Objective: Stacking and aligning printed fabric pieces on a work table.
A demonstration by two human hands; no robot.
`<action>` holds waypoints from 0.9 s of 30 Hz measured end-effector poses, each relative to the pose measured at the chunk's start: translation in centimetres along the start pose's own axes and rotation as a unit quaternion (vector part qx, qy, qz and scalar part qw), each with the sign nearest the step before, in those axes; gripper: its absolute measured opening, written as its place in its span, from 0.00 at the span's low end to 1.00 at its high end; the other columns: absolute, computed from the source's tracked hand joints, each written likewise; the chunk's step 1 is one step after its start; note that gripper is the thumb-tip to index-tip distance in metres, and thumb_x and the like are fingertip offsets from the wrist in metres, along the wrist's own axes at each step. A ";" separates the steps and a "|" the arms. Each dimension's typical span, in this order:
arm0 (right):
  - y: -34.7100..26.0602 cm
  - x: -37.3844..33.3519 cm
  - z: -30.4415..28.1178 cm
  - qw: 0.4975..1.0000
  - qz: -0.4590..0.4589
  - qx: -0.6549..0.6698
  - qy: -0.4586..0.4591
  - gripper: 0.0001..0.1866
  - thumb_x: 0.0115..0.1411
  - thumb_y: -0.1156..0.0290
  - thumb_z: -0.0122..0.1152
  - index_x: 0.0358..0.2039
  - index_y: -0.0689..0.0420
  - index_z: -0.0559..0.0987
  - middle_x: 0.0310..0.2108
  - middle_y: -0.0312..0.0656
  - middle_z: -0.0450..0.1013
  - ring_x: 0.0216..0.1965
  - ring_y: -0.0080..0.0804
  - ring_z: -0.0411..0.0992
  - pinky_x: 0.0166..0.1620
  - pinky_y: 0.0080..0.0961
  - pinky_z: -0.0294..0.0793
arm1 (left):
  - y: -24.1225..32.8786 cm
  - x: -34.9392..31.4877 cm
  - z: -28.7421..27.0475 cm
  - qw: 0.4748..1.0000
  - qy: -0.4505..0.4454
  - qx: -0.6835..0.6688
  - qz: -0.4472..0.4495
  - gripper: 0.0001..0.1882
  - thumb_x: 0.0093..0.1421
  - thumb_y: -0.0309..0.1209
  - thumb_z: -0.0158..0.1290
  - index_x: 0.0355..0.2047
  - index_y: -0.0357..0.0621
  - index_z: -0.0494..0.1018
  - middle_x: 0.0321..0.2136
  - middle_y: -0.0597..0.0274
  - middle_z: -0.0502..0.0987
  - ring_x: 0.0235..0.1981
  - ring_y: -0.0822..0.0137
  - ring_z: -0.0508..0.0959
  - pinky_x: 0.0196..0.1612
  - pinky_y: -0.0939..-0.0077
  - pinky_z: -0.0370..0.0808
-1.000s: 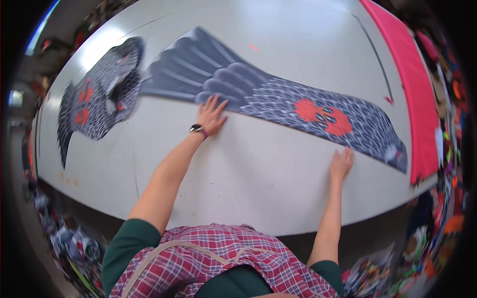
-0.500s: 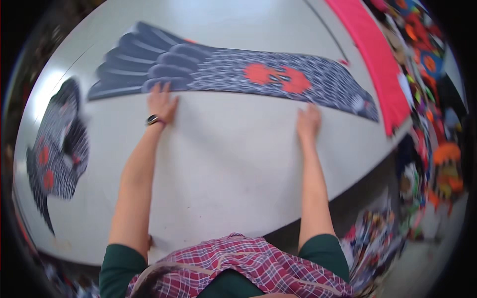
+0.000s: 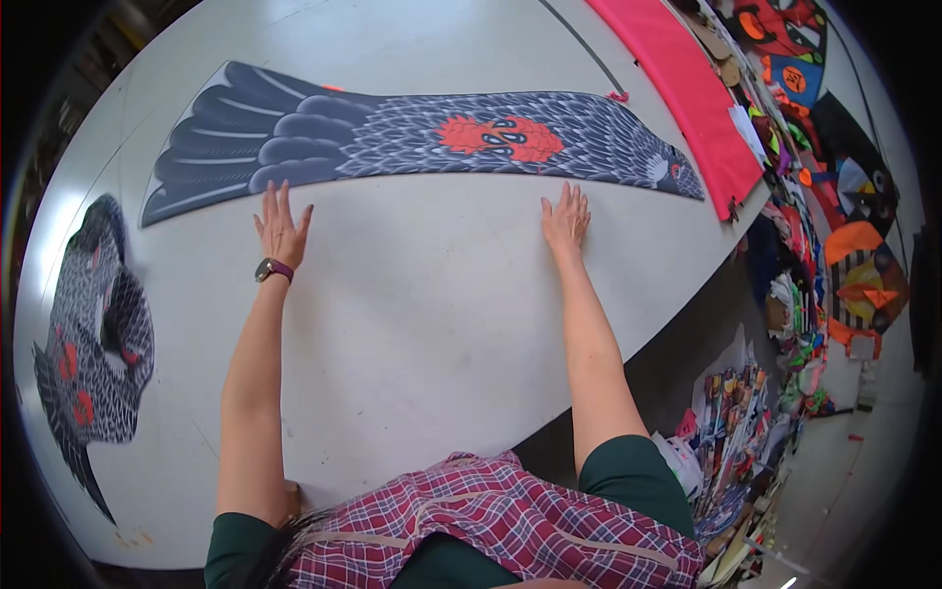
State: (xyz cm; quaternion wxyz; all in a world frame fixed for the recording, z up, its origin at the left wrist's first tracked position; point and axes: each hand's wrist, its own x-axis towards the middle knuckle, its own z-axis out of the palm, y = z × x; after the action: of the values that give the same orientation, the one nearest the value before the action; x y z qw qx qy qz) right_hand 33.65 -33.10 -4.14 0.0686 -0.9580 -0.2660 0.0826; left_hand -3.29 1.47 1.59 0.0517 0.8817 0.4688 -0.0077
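Observation:
A long grey-black fabric piece (image 3: 392, 137), printed as a bird with feathers and a red patch, lies flat across the table in front of me. Its fanned tail is at the left and the head end at the right. Below the tail part, my left hand (image 3: 282, 234), with a watch on the wrist, is open, its fingertips at the near edge of the cloth. My right hand (image 3: 565, 224) is open too, fingers stretched just short of that edge, below the red patch. Neither hand holds anything.
A crumpled bird-printed piece (image 3: 93, 334) lies at the table's left. Bright pink fabric (image 3: 687, 108) runs along the right side of the pale table (image 3: 422, 324). Beyond that edge are colourful cloth heaps (image 3: 731, 422) and an orange-and-black striped piece (image 3: 863, 280).
The view has shifted, so the table and cloth appear farther left. My left fingertips have drawn back from on the cloth to its near edge. The fingers of both hands now look more spread.

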 end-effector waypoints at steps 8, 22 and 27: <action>0.5 -15.0 -2.4 0.970 -0.106 0.218 -0.027 0.27 0.64 0.63 0.55 0.60 0.62 0.65 0.61 0.55 0.62 0.63 0.53 0.57 0.65 0.44 0.56 | -6.5 -20.8 -9.6 0.997 -0.003 -0.032 -0.072 0.34 0.59 0.41 0.57 0.63 0.49 0.59 0.64 0.51 0.60 0.65 0.50 0.59 0.65 0.49 0.57; -2.5 -26.6 -8.5 0.925 -0.122 0.328 -0.147 0.24 0.62 0.73 0.57 0.58 0.64 0.68 0.55 0.53 0.69 0.50 0.48 0.72 0.49 0.37 0.74 | -20.1 -16.3 -12.9 0.976 -0.027 0.044 -0.211 0.36 0.58 0.46 0.56 0.62 0.40 0.61 0.64 0.47 0.59 0.65 0.50 0.58 0.66 0.62 0.58; -7.0 -32.8 -12.0 0.901 -0.101 0.334 -0.259 0.28 0.57 0.72 0.62 0.58 0.62 0.67 0.53 0.54 0.69 0.50 0.50 0.71 0.51 0.39 0.71 | -22.7 -12.1 -11.6 0.971 0.009 0.036 -0.236 0.39 0.59 0.54 0.52 0.64 0.44 0.59 0.66 0.50 0.56 0.68 0.54 0.54 0.68 0.51 0.51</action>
State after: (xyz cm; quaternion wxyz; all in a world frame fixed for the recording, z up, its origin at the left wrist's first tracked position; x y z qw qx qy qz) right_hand 4.83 -45.27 12.76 0.3217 -0.7916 -0.3265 0.4042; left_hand -29.27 5.27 11.97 0.0122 0.7474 0.6637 -0.0291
